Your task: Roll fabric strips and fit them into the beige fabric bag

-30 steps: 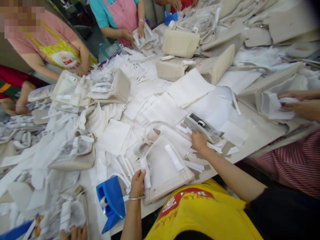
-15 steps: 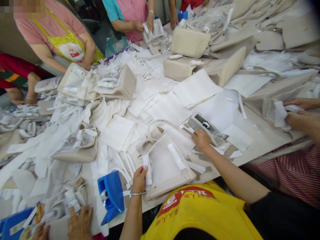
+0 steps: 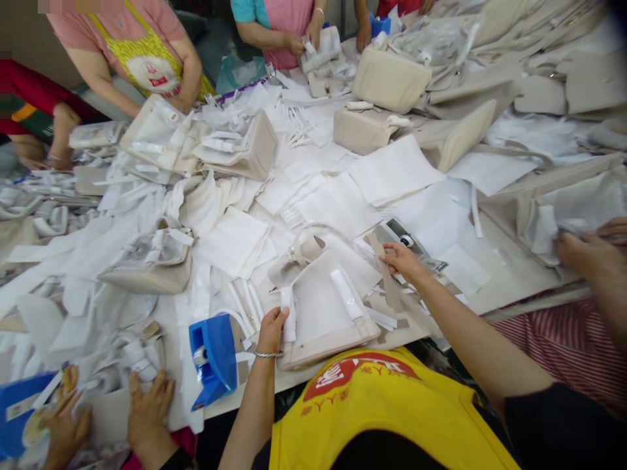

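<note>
1. The left hand (image 3: 272, 328) is closed around a white wrapped strap (image 3: 288, 314) at the left edge of a cream bag (image 3: 323, 313), fingers curled over it, thumb against its side.
2. The bag lies flat on the desk (image 3: 509, 261) right in front of the person, its front covered with white paper and a second white wrapped strap (image 3: 347, 295) lying slanted across it.
3. The right hand (image 3: 402, 260) is partly closed, fingertips pinching one end of a brownish strip of tape (image 3: 386, 274) that runs down toward the desk edge.
4. Just beyond the right hand lies a grey tape dispenser (image 3: 409, 243), close to the fingers; whether they touch it cannot be told.
5. A blue tape dispenser (image 3: 213, 356) stands on the desk just left of the left wrist.
6. White paper sheets (image 3: 392, 171) and more cream bags cover the desk further out.
7. Other people's hands work at the far edge, at the right edge (image 3: 585, 254) and at the lower left (image 3: 147, 411).
</note>
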`<action>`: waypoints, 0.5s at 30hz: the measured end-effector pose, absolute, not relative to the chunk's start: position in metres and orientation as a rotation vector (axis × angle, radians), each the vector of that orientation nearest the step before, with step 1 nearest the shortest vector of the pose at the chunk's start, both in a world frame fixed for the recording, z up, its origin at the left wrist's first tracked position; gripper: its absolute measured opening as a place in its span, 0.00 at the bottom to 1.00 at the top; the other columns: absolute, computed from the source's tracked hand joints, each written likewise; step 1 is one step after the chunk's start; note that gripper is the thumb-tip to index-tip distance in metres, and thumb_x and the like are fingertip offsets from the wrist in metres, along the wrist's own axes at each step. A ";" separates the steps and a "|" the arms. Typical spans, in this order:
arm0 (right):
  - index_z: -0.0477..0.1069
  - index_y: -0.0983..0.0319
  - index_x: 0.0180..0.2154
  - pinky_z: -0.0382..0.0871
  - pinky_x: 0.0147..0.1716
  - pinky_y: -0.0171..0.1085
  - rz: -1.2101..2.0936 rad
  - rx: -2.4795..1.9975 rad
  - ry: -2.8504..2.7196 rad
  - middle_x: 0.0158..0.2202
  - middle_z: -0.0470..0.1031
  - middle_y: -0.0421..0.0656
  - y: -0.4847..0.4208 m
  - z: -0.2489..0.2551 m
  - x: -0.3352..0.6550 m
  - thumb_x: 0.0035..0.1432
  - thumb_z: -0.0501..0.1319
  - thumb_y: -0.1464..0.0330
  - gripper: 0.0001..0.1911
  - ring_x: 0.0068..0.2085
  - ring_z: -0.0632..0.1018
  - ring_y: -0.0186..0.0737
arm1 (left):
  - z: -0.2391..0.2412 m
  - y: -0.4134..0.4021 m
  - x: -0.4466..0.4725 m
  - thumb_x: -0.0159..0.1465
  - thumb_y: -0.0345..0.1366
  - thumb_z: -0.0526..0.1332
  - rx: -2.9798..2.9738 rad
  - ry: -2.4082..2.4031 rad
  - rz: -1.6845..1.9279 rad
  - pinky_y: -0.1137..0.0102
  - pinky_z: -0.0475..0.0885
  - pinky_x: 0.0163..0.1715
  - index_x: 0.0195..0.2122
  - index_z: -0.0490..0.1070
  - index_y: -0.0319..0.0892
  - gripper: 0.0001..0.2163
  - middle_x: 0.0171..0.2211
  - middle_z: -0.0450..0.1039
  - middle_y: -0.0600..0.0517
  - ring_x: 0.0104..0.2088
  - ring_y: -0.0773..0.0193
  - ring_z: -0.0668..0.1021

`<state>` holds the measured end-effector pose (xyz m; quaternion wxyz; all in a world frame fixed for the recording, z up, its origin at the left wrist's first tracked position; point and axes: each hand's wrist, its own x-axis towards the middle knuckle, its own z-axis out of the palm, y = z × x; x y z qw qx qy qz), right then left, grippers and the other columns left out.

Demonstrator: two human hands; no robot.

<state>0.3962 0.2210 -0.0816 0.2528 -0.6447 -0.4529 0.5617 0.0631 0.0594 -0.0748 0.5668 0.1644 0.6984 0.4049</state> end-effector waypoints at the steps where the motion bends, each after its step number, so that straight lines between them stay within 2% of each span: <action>1: 0.58 0.64 0.41 0.45 0.12 0.27 1.528 -1.747 -1.243 0.12 0.54 0.29 0.220 -0.086 0.396 0.41 0.58 0.63 0.23 0.13 0.56 0.27 | -0.075 0.059 0.063 0.41 0.45 0.64 0.384 1.639 0.955 0.77 0.59 0.19 0.31 0.68 0.36 0.20 0.22 0.68 0.55 0.21 0.71 0.67; 6: 0.61 0.63 0.30 0.48 0.13 0.29 1.345 -1.814 -1.386 0.13 0.57 0.31 0.223 -0.107 0.398 0.43 0.56 0.60 0.14 0.14 0.59 0.28 | -0.076 0.059 0.062 0.41 0.45 0.64 0.382 1.640 0.949 0.76 0.59 0.19 0.32 0.68 0.35 0.21 0.22 0.68 0.54 0.21 0.71 0.67; 10: 0.63 0.63 0.21 0.52 0.19 0.30 1.010 -1.880 -1.648 0.17 0.63 0.35 0.230 -0.111 0.400 0.41 0.58 0.59 0.13 0.20 0.64 0.30 | -0.076 0.059 0.062 0.42 0.45 0.63 0.404 1.638 0.933 0.77 0.57 0.18 0.31 0.68 0.35 0.20 0.19 0.66 0.56 0.18 0.73 0.65; 12: 0.64 0.64 0.20 0.52 0.20 0.31 0.913 -1.923 -1.715 0.18 0.65 0.36 0.233 -0.109 0.400 0.42 0.58 0.58 0.14 0.22 0.65 0.31 | -0.077 0.059 0.062 0.42 0.45 0.63 0.403 1.636 0.939 0.77 0.57 0.18 0.31 0.68 0.35 0.19 0.19 0.66 0.56 0.18 0.73 0.65; 15: 0.67 0.64 0.22 0.53 0.20 0.31 0.939 -1.976 -1.723 0.17 0.65 0.37 0.233 -0.104 0.400 0.44 0.56 0.57 0.15 0.21 0.65 0.32 | -0.078 0.058 0.062 0.42 0.44 0.63 0.389 1.629 0.967 0.77 0.58 0.19 0.31 0.67 0.35 0.19 0.20 0.67 0.55 0.19 0.72 0.66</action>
